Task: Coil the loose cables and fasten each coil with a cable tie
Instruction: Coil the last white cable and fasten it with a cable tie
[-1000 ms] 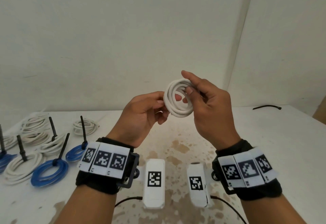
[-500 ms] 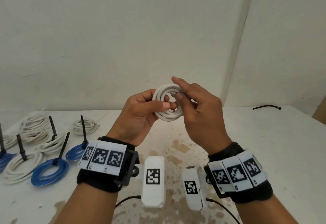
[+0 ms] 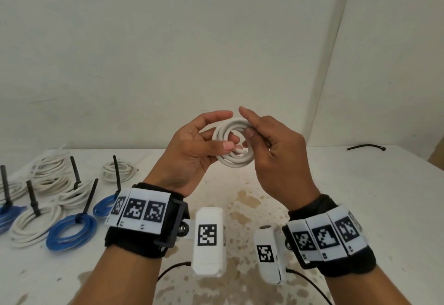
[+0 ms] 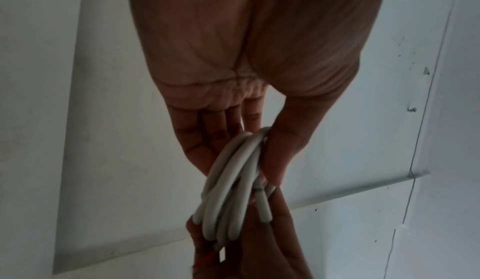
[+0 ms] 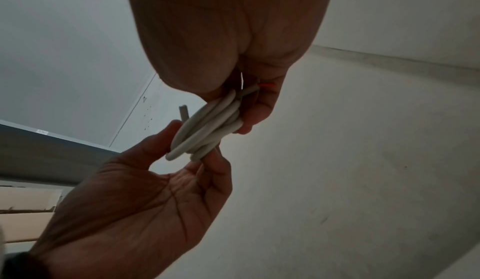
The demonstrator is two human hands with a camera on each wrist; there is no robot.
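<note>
While you hold the coil (image 3: 234, 145) in the air above the tabletop (image 3: 360, 184), both grips pinch it: left hand (image 3: 192, 148) on its left rim, right hand (image 3: 276, 153) on its right. The lone tie (image 3: 365, 146) lies far right, nearer your right hand.

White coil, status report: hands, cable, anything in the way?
Both hands on it: left hand and right hand pinch the white coil above the table. No tie on it yet. Loose black tie far right. Nothing obstructing.
</note>
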